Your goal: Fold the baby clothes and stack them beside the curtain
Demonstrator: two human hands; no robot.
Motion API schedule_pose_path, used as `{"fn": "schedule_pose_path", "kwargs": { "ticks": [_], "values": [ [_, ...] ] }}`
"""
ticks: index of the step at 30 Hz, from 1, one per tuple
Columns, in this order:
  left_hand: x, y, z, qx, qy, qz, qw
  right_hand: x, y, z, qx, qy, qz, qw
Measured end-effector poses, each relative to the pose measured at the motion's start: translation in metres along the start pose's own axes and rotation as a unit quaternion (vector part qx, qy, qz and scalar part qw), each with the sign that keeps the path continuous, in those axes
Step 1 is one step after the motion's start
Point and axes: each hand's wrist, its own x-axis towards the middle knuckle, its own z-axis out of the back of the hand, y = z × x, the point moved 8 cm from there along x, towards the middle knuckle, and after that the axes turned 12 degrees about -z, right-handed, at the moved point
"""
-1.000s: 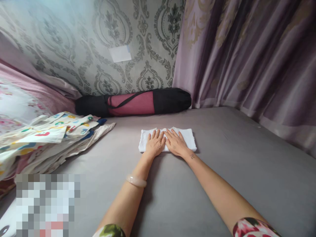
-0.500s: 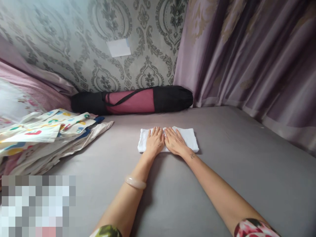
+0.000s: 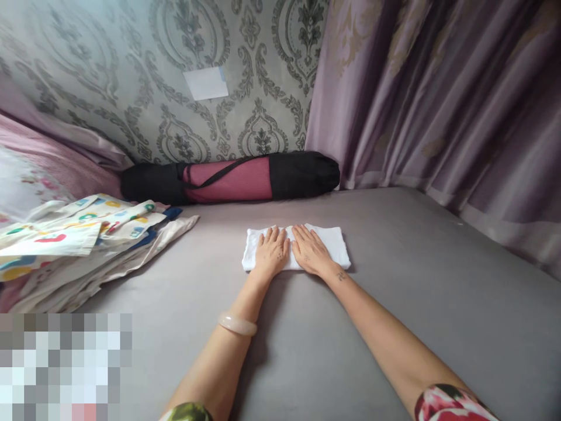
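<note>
A folded white cloth [image 3: 336, 247] lies flat on the grey bed sheet [image 3: 412, 269], its long side running left to right. My left hand [image 3: 272, 252] rests palm down on the left-middle part of it, fingers stretched forward. Beside it, my right hand [image 3: 310, 251] lies flat on the cloth just right of the middle, fingers also out straight. A narrow gap separates the two hands. Both palms are hidden, as is the cloth under them. A pale bangle [image 3: 237, 324] circles my left forearm.
A pile of folded patterned fabrics [image 3: 100, 234] sits at the left. Along the wall lies a long black and maroon bag [image 3: 236, 178] with a strap. Purple curtains [image 3: 394, 105] hang at the right. The lower left corner is pixelated.
My left hand has slid slightly left on the cloth, widening the gap between the hands. My right hand stays nearly in place. The whole view has shifted a little.
</note>
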Motion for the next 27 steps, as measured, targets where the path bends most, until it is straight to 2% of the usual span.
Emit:
{"fn": "schedule_pose_path", "kwargs": {
  "ticks": [5,11,18,22,27],
  "values": [
    [-0.002,0.009,0.006,0.031,-0.027,0.023,0.999,0.003,-0.014,0.013,-0.006,-0.028,-0.045,0.999],
    [-0.006,0.022,-0.005,0.025,0.000,0.055,0.998,0.001,-0.026,-0.003,-0.030,0.031,-0.062,0.997],
    [-0.006,0.023,-0.006,0.006,0.011,0.060,0.998,0.000,-0.026,-0.005,-0.034,0.033,-0.065,0.997],
    [-0.005,0.024,-0.004,0.006,0.011,0.059,0.998,0.002,-0.027,-0.002,-0.027,0.043,-0.069,0.996],
    [-0.007,0.034,0.002,0.018,-0.008,0.088,0.996,0.005,-0.043,0.010,-0.036,0.024,-0.105,0.993]
  ]
}}
